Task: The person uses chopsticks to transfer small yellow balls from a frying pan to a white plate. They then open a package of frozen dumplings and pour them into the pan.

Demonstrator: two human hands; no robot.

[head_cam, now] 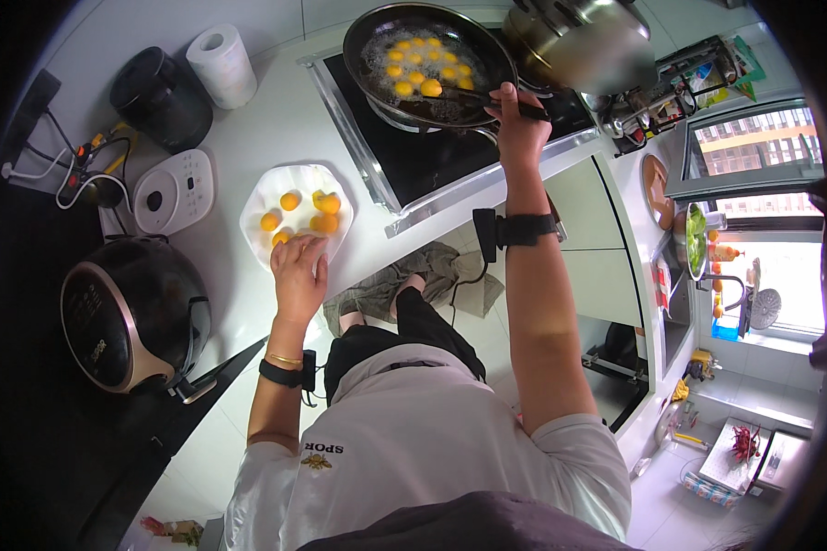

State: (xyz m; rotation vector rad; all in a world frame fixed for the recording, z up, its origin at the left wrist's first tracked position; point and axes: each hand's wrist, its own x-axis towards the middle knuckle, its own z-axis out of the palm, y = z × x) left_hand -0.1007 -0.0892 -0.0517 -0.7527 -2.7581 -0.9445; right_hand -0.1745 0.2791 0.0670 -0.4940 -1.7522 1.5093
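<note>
A dark frying pan (358, 65) stands on the cooktop, with several yellow-orange balls (417, 77) in bubbling oil. My right hand (522, 131) grips a black-handled cooking utensil (534, 111) at the pan's near right rim. The utensil's thin dark end reaches into the pan, against one larger-looking ball (431, 87). On the counter to the left is a white scalloped plate (255, 196) with several more orange balls (289, 201). My left hand (300, 268) is over the plate's near edge, fingertips beside a ball (280, 238). What is under those fingers is hidden.
A steel pot (572, 34) stands right of the pan. Left of the plate are a black air fryer (134, 317), a white appliance lid or panel (176, 193), a black canister-like appliance (162, 100), cables and a paper towel roll (222, 67). A sink (679, 303) lies right.
</note>
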